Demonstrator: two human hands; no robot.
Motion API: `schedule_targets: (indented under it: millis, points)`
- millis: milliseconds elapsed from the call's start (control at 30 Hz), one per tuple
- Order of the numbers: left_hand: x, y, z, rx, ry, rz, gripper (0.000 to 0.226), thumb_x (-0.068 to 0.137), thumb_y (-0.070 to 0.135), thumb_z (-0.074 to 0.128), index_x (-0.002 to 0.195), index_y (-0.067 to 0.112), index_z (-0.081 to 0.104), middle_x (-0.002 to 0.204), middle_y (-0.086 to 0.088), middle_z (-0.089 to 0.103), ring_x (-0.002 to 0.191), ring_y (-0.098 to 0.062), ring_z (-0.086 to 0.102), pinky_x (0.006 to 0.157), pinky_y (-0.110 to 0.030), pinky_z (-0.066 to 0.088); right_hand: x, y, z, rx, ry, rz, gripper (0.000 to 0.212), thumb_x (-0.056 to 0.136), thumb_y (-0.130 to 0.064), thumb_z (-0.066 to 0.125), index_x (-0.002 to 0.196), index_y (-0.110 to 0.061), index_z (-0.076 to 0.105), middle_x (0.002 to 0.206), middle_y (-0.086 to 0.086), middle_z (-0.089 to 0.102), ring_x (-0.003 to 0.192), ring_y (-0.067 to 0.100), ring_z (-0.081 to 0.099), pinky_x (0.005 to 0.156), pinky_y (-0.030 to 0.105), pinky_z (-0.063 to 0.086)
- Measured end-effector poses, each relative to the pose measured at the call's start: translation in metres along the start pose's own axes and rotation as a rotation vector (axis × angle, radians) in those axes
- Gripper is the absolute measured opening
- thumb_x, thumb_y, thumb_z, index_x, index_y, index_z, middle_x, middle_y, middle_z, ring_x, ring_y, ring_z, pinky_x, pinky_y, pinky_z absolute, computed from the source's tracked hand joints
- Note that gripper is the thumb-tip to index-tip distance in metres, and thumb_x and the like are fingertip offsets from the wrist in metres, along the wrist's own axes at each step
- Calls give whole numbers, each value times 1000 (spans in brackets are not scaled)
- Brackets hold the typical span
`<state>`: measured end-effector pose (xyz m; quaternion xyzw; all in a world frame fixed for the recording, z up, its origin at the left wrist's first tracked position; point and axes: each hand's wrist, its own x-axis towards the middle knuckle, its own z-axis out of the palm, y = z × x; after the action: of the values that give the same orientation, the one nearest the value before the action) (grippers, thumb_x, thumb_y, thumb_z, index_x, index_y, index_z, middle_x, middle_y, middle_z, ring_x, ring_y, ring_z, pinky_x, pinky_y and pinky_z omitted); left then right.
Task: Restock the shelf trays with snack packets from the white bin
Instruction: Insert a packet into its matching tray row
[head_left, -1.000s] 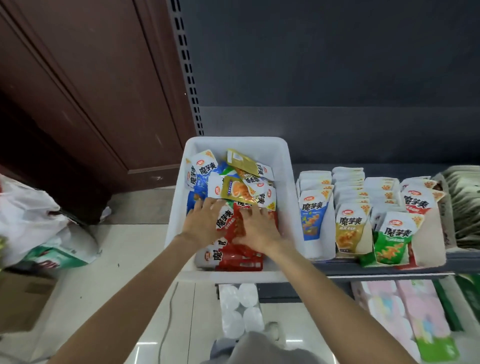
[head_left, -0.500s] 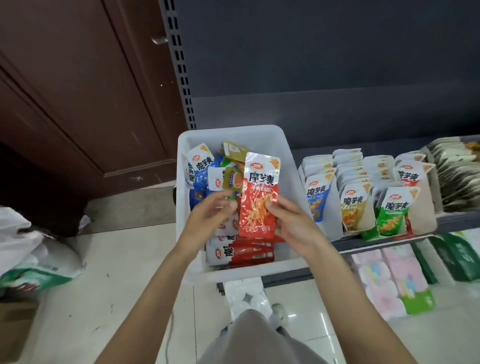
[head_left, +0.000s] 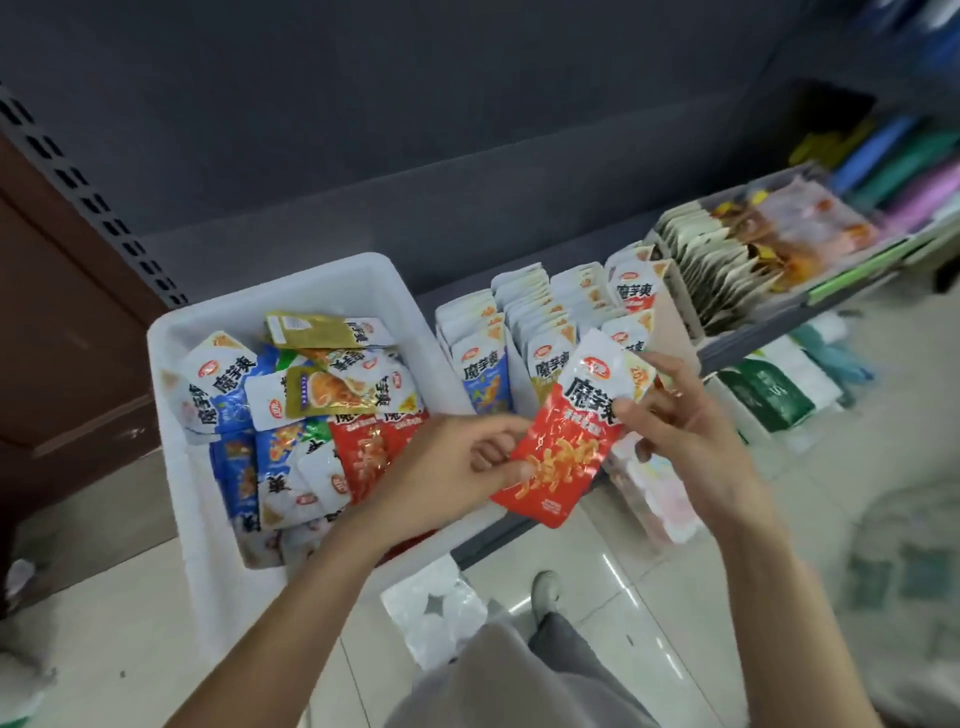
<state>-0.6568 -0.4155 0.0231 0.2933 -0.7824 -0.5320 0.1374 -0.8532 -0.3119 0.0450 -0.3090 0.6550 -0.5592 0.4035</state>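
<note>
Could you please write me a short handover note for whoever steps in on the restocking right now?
Hands: left hand pinches the lower left edge of the red snack packet; right hand grips its upper right edge.
Position: the packet is in the air in front of the shelf trays, clear of the white bin.
Done: one red packet picked out; the trays already show rows of upright packets.
Left: slot this packet into a tray, probably with the other red packets, though that tray is mostly hidden behind it. Many mixed packets remain in the bin.
</note>
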Motion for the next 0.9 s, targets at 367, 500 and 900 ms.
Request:
schedule_targets:
  millis: [367,500,900]
  points:
    - [139,56,86,374,455,135,11,83,30,69,94,28,69,82,18,68,79,1,61,66,-19,48,68,-2,-160,160,419,-222,12,94,-8,56,96,-19,53,90,-6,67,84,10,66,68,19,54]
    - [173,47,105,691,496,35,29,85,35,65,113,27,64,111,8,64,109,-14,51,90,-31,41,128,-19,-185,-299,315,-489,14,95,-21,57,103,-26,47,95,-7,64,87,11,67,72,31,56]
    - [232,51,112,704,614,-204,42,89,37,58,129,23,52,126,0,56,118,-19,47,95,-31,36,229,16,-129,-1388,-213,-738,24,78,-7,69,100,-5,60,94,12,64,77,29,66,58,34,51]
